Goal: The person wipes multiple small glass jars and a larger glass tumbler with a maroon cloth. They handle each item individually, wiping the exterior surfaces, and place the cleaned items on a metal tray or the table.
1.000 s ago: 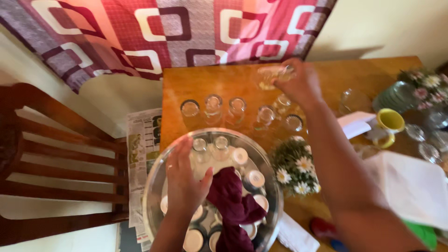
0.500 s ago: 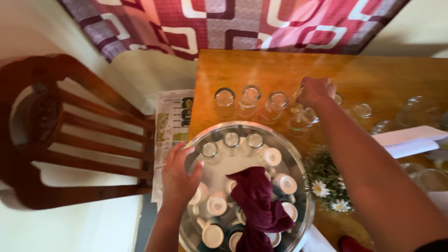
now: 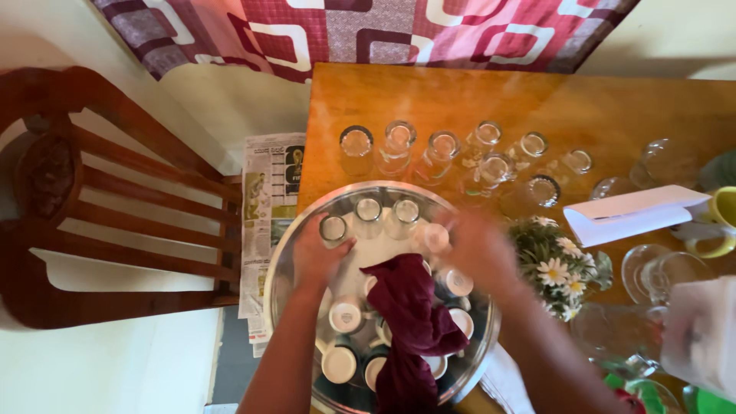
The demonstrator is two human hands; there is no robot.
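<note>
Steel tray (image 3: pixel 285 264) on wooden tabletop (image 3: pixel 429 96), full of upturned glasses. Left hand (image 3: pixel 318 257) grip closed on glass (image 3: pixel 333 228); right hand (image 3: pixel 479 249) blurred over tray, grip unclear. Maroon cloth (image 3: pixel 410 322) between.

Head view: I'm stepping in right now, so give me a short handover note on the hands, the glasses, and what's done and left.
Left hand: in the round metal tray, touching a small upturned glass; grip unclear.
Right hand: blurred over the tray beside a small cup; grip unclear.
Maroon cloth lies across the tray's cups.
Done: a row of upturned glasses stands on the wooden table.
Left: several glasses and cups remain in the tray.
</note>
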